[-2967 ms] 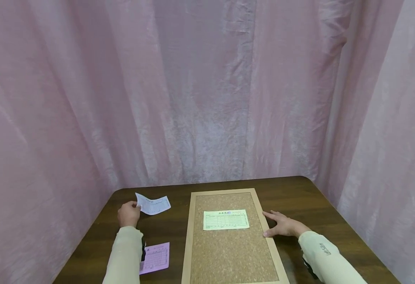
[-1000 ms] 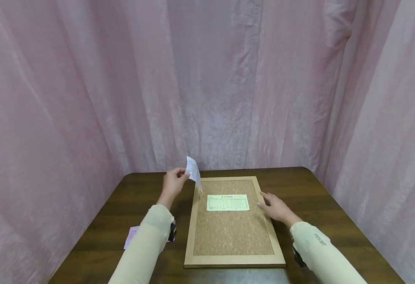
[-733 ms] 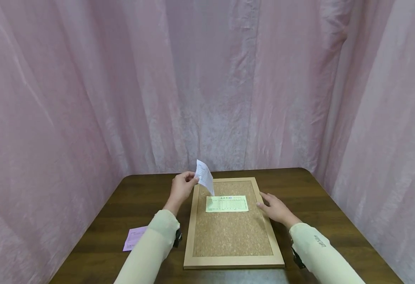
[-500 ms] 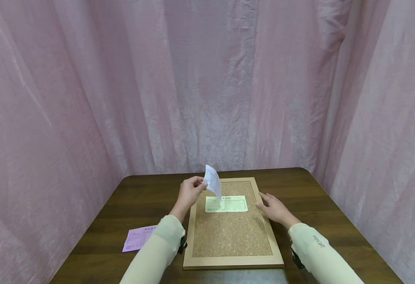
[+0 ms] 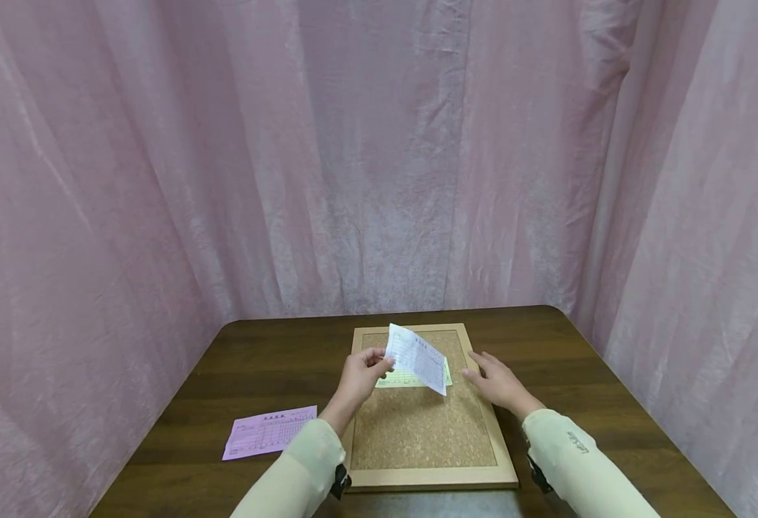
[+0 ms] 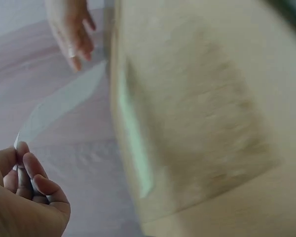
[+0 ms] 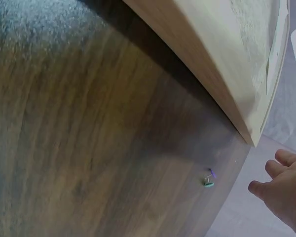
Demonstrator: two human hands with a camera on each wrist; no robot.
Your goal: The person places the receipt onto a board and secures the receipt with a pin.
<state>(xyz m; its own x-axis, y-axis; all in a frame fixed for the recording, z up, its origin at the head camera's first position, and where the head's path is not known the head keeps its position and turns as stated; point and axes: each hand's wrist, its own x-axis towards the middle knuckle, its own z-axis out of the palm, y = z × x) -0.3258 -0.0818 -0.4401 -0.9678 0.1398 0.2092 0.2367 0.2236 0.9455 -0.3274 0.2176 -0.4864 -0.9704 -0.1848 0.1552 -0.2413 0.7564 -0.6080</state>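
Note:
My left hand [image 5: 359, 375] pinches the left edge of a whitish printed paper form [image 5: 420, 357] between thumb and fingers. The sheet slants over the upper part of a wood-framed cork board [image 5: 424, 435], partly covering a light green form [image 5: 396, 378] that lies on the cork. In the left wrist view the held form [image 6: 64, 101] stands off the board's surface. My right hand [image 5: 498, 385] has loosely spread fingers at the board's right edge and holds nothing.
A purple printed form [image 5: 265, 433] lies on the dark wooden table [image 5: 184, 432], left of the board. Small green and purple pins [image 7: 208, 182] lie on the table near the board's right side. Pink curtains [image 5: 379, 158] hang behind.
My left hand has picked up the whitish form from the table's left side and carried it right, over the board, lowering it lately. The right hand stays by the board's right edge.

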